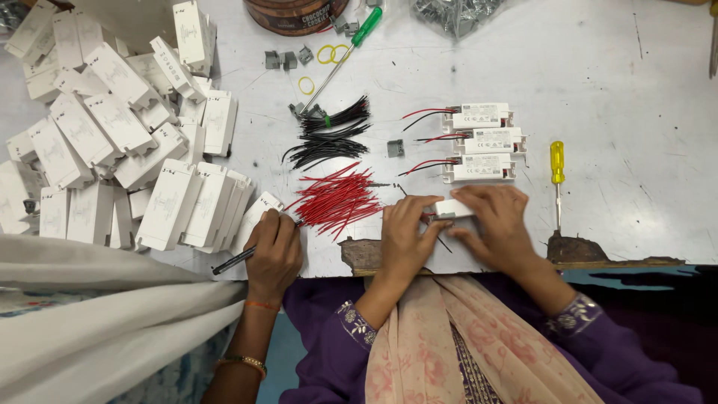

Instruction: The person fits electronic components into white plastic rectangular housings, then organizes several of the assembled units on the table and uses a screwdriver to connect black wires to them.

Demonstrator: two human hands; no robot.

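Near the front edge of the tabletop [643, 90], just below the three finished white driver boxes [479, 142] with their red and black leads, I hold one more small white box [453, 209] between my two hands. My left hand [404, 236] is clenched around its left end, fingers curled over the top, and my right hand [497, 224] grips the right end with the thumb underneath. A thin dark wire runs out from under the box toward the table edge. Left of that box lies a loose bundle of red wires [336, 198], and above those a bundle of black wires [329, 135]. To the right of the box lies a yellow-handled screwdriver [557, 179]; a green-handled one [351, 49] lies farther back beyond the black wires. Beyond the red wires another person's hand [275, 251] presses a dark pen [233, 260] to a white box beside a big heap of white boxes [120, 127].
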